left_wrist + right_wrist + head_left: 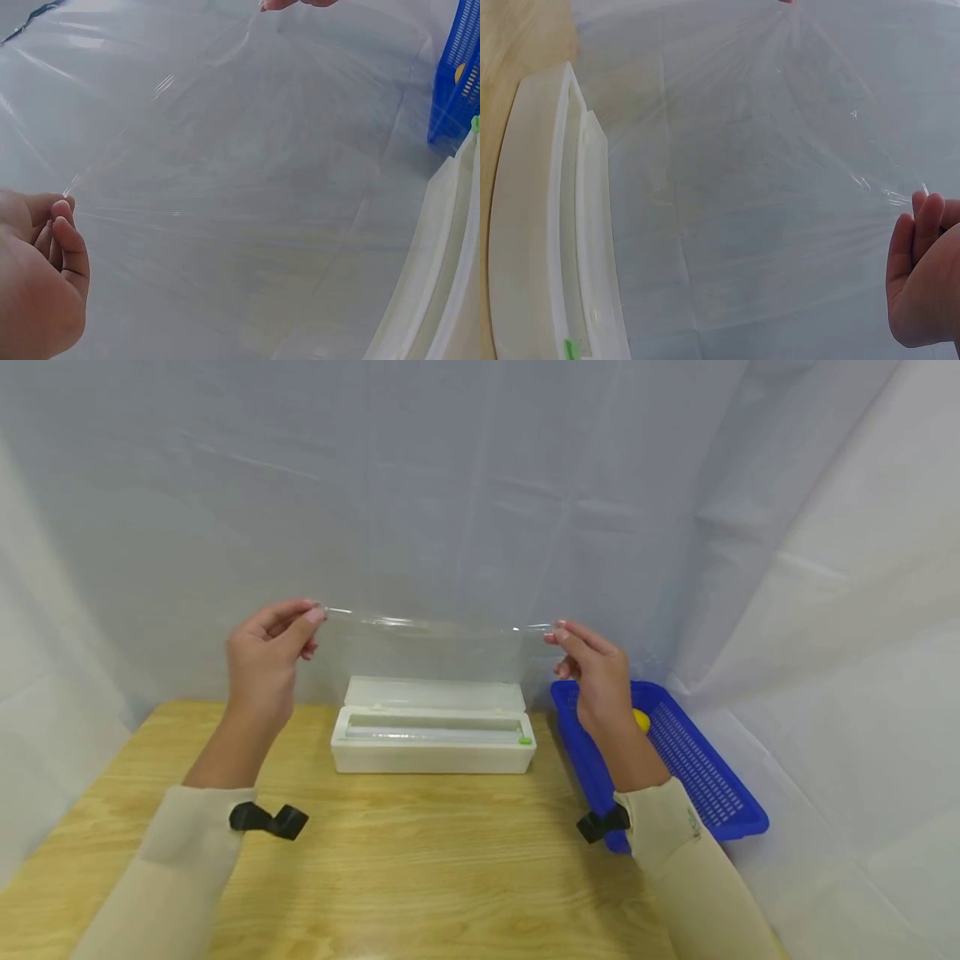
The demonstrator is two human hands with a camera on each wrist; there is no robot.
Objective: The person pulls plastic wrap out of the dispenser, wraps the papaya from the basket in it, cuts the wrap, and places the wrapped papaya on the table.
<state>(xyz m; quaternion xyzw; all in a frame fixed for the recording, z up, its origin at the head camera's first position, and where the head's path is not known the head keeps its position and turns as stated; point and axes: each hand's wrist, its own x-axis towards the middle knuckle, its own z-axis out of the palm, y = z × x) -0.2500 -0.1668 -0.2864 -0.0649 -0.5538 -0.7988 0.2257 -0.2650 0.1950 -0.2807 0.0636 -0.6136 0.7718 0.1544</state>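
A sheet of clear plastic wrap is stretched between both hands, raised above the table. My left hand pinches one corner between thumb and fingers, and my right hand pinches the other. Between them the upper edge runs nearly straight, sagging a little. In the left wrist view the film fans out in creases from the left fingertips. Below and behind the hands stands a white wrap dispenser box with its lid tipped back. A roll lies inside it, near a green slider.
A blue plastic basket stands at the table's right side, under the right forearm, with a yellow object in it. The wooden table extends toward me. Pale sheeting hangs behind and along both sides.
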